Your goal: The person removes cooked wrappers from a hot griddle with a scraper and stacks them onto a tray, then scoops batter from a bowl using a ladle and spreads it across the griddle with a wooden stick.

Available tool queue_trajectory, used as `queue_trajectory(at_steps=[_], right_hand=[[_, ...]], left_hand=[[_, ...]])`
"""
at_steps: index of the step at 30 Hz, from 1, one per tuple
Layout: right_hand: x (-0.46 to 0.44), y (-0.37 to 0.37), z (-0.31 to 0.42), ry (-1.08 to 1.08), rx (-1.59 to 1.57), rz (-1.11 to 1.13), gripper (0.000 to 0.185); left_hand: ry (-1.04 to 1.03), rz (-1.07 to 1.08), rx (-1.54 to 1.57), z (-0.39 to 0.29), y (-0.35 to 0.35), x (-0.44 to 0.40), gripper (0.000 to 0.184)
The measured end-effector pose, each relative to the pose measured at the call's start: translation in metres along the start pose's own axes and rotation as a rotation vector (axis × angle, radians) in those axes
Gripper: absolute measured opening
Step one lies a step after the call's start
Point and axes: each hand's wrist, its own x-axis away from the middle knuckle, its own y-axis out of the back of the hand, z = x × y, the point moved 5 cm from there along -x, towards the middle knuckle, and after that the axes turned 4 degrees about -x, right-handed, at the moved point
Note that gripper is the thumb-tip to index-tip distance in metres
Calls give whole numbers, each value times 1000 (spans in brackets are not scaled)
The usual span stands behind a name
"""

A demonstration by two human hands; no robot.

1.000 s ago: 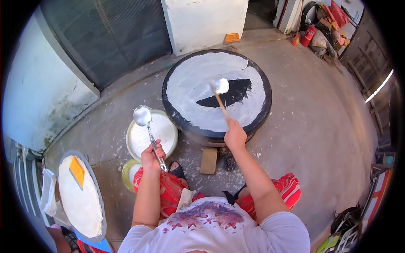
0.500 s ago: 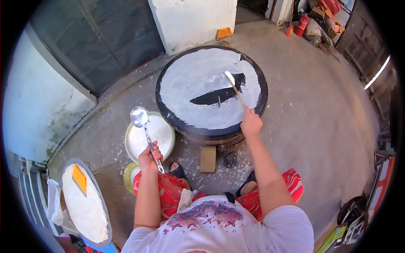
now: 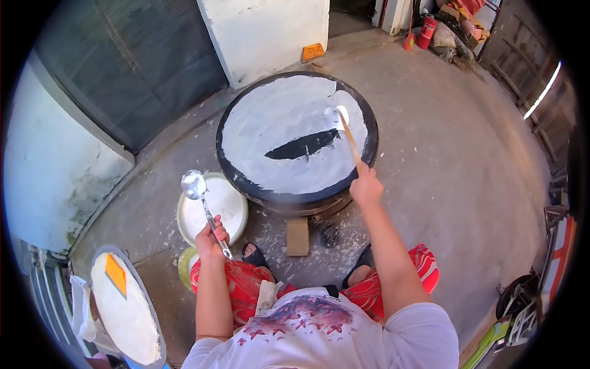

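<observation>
A large round black griddle (image 3: pixel 224 161) stands ahead, mostly coated with white batter (image 3: pixel 264 117); a dark uncoated strip shows near its middle. My right hand (image 3: pixel 367 186) is closed on the wooden handle of a spreader (image 3: pixel 349 138), whose white-smeared head rests on the batter at the right of the strip. My left hand (image 3: pixel 212 237) grips a metal ladle (image 3: pixel 194 184) by its handle, with the bowl of the ladle over the left edge of a round tub (image 3: pixel 221 209) of white batter.
At the lower left, a round board (image 3: pixel 126 307) holds a white sheet with an orange scraper (image 3: pixel 115 275) on it. A brick (image 3: pixel 298 237) sits before the griddle. An orange dustpan-like piece (image 3: pixel 312 52) lies by the wall. Bags and a red cylinder (image 3: pixel 426 32) are at upper right.
The spreader has passed over the right part of the dark strip, which is now shorter and covered there with batter. My left hand still holds the ladle near the tub. The view has shifted slightly.
</observation>
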Motion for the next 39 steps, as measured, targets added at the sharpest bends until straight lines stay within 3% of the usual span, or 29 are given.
queue_trajectory(at_steps=[2,4,6,10,12,13,15,16,18,22,24,26,29,32,35,38,39], right_hand=[[8,-25,-13,-62,-242,81,37],[-5,-32,-29,59,-335,-29,36],[-38,-36,-52,-109,-570,86,36],[-79,-39,-69,-60,-475,54,32],[-65,-27,-60,-65,-496,325,30],[-57,-12,-61,-65,-495,326,30],[-42,2,-66,-134,-792,465,28],[-45,-9,-73,-136,-790,465,28],[-53,-29,-97,-215,-782,162,28],[-35,-48,-42,-154,-743,312,28],[-25,-32,-24,54,-491,316,28],[-16,-17,-30,73,-447,340,27],[-15,-41,-81,-95,-698,48,27],[0,-73,-44,-116,-741,197,26],[9,-66,11,162,-565,196,26],[16,-26,22,90,-477,333,25],[15,-22,11,57,-478,267,27]], left_hand=[[-5,10,8,1,-2,-1,30],[-10,13,0,1,-1,-2,30],[3,22,-17,2,3,-5,30],[28,9,-26,4,0,-5,31],[23,14,-31,4,-1,-6,30],[15,18,-35,4,-1,-6,29],[1,29,-44,3,-1,-6,29],[-11,38,-56,4,-1,-6,29],[1,41,-52,6,1,-5,29],[37,38,-26,5,0,-6,30],[34,33,-19,5,1,-5,30],[44,40,-11,3,1,-4,30],[19,61,-52,2,3,-3,30],[11,43,-56,1,5,-4,30],[27,36,-36,1,3,-3,30],[48,56,1,0,5,-4,30],[37,57,-12,0,5,-3,30]])
